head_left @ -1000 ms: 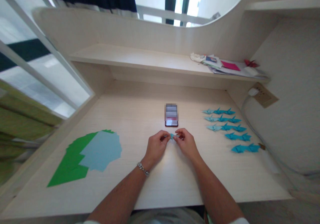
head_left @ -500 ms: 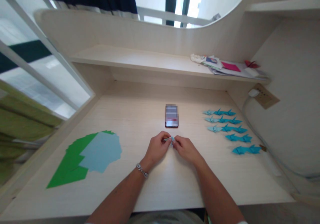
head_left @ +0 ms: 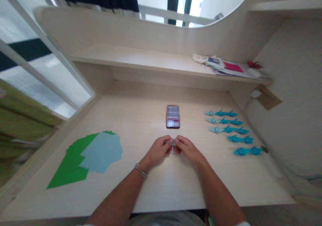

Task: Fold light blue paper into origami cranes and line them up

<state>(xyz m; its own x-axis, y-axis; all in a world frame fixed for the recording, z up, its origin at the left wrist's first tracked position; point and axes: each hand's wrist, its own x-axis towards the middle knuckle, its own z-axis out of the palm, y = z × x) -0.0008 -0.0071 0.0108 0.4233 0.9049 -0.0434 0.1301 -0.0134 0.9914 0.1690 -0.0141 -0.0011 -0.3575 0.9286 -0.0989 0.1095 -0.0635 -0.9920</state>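
Observation:
Between my fingertips is a small folded piece of light blue paper [head_left: 173, 144], mostly covered by the fingers. My left hand [head_left: 161, 147] pinches it from the left, a chain bracelet on that wrist. From the other side my right hand [head_left: 185, 147] pinches it too, thumb and fingertips almost meeting those of the left. Folded blue paper cranes [head_left: 227, 129] lie in several rows on the right of the desk, some paler than others. To the left, fanned sheets of light blue paper [head_left: 103, 152] overlap fanned green paper [head_left: 72, 159].
A phone [head_left: 172, 116] lies just beyond my hands on the desk [head_left: 141, 108]. Behind runs a shelf [head_left: 151, 63] with papers and a pink sheet [head_left: 233, 67] at its right. A plug and cable [head_left: 256, 93] hang from the right-hand socket.
My fingers have shifted around the folded paper, with both hands now more evenly closed on it. Cranes, paper sheets and phone stay where they were.

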